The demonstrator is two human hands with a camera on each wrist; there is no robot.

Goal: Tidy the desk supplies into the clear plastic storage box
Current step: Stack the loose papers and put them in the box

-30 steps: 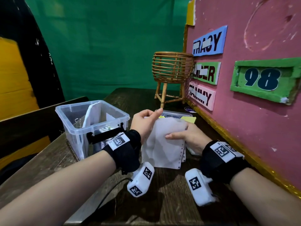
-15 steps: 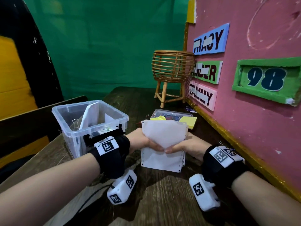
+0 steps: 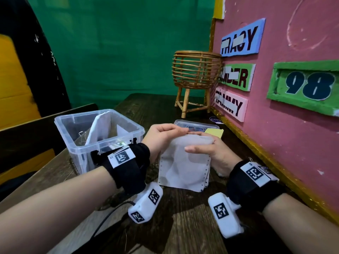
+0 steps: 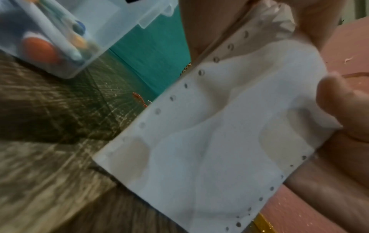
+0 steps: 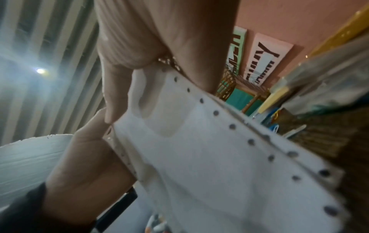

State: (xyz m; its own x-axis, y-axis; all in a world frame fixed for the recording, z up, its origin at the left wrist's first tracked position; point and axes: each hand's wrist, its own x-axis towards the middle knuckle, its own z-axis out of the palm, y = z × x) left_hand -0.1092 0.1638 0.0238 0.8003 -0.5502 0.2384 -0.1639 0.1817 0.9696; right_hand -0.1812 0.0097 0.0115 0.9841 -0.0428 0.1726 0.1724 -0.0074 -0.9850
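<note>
A stack of white sheets (image 3: 181,171) with punched edges stands on its lower edge on the dark wooden table (image 3: 183,226). Its top is bent over. My left hand (image 3: 176,132) pinches the top left part. My right hand (image 3: 200,143) grips the top right, thumb in front and fingers behind. The wrist views show the sheets (image 4: 219,141) (image 5: 219,157) close up, with the left thumb and finger nipping the punched edge. The clear plastic storage box (image 3: 77,143) stands just left of my left wrist, holding a white pad, a binder clip and pens.
Behind the sheets lies a shallow clear container (image 3: 194,124) with yellow sticky notes (image 3: 214,132) beside it. A rattan basket on legs (image 3: 196,70) stands at the back. A pink board with name signs (image 3: 275,134) walls off the right side. A black cable (image 3: 110,217) runs near the front.
Both hands have moved up from the middle of the sheets to their top, which now curls over. The stack still stands in the same spot on the table.
</note>
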